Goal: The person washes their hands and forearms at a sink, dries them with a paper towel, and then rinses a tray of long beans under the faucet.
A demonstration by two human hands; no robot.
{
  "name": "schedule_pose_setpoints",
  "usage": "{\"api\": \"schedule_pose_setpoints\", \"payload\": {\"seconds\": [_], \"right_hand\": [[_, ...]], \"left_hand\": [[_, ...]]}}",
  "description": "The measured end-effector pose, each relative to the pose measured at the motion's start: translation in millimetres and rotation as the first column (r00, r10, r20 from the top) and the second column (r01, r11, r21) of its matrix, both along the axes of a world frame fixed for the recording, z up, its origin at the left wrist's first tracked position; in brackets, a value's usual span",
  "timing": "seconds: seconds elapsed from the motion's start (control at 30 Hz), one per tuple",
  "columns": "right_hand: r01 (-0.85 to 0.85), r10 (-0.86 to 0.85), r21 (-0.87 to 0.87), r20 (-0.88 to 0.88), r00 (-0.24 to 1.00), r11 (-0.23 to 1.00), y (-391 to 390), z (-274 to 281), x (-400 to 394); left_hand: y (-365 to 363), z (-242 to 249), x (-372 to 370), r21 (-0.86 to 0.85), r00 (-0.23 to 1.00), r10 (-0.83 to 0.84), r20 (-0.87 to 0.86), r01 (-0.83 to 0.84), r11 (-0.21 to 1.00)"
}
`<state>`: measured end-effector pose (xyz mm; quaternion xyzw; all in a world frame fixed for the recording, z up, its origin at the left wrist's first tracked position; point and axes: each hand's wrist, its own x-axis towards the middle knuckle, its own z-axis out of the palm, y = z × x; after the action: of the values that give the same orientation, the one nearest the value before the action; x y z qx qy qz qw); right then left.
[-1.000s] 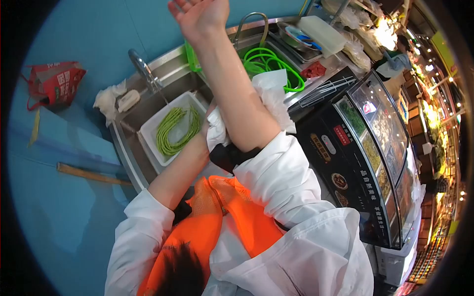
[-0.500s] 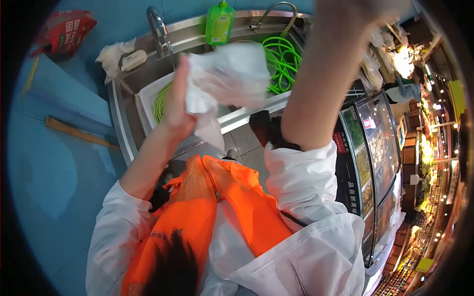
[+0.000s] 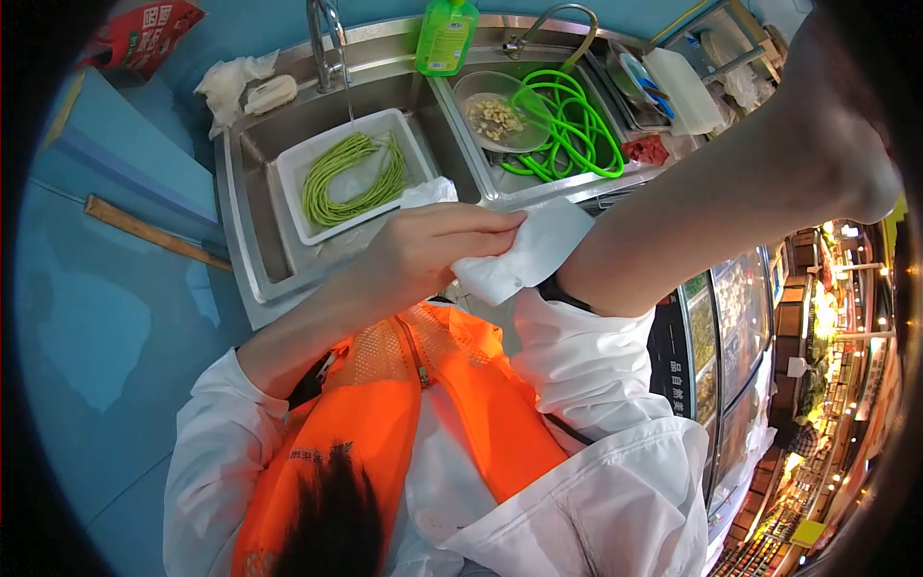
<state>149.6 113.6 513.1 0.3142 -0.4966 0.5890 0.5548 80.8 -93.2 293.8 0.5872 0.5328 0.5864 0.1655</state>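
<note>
My left hand (image 3: 437, 245) pinches a white cloth or tissue (image 3: 527, 252) just in front of the sink, close to my right forearm. Up at the right edge, my right hand (image 3: 860, 159) is dark and blurred, and its fingers cannot be made out. Long green beans (image 3: 354, 183) lie curled in a white tray (image 3: 288, 197) in the left basin, with water running from the tap (image 3: 325, 48) above. The right basin holds a clear bowl (image 3: 495, 113) with pale pieces in it and a bright green hose (image 3: 577, 135).
A green bottle (image 3: 447, 38) stands on the sink's back ledge. A white bag (image 3: 229, 85) lies at the left corner. Trays (image 3: 635, 88) sit right of the basins, and a glass-topped display case (image 3: 738, 317) stands at the right.
The white cloth has come down and right from over the sink with my left hand, toward my right forearm. My right arm has swung out to the right, and both basins show more fully.
</note>
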Motion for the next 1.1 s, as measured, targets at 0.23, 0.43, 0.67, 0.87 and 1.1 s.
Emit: {"api": "schedule_pose_setpoints", "payload": {"seconds": [0.23, 0.43, 0.67, 0.87, 1.1], "right_hand": [[0.006, -0.006, 0.016, 0.021, 1.0, 1.0, 3.1, -0.8, -0.9], [0.02, -0.021, 0.013, 0.022, 1.0, 1.0, 4.0, -3.3, -2.5], [0.053, -0.054, 0.003, 0.016, 0.998, 0.999, 0.4, -2.2, 3.3], [0.08, -0.08, -0.003, 0.009, 0.997, 0.997, -1.7, -4.6, 9.6], [0.124, -0.124, -0.008, -0.003, 0.992, 0.992, -11.8, -5.3, 20.9]], "left_hand": [[-13.4, -15.0, -18.5, 0.072, 0.993, -0.023, -0.112, 0.031, 0.997], [-23.3, -0.4, -37.5, 0.351, 0.891, 0.438, -0.121, -0.375, 0.858], [-3.0, 2.8, -5.0, 0.208, 0.93, 0.112, -0.35, -0.039, 0.977], [-4.7, -4.4, -47.1, 0.07, 0.969, 0.248, -0.018, -0.246, 0.967], [-5.1, -9.1, -5.6, -0.191, 0.956, -0.021, 0.294, 0.08, 0.978]]}}
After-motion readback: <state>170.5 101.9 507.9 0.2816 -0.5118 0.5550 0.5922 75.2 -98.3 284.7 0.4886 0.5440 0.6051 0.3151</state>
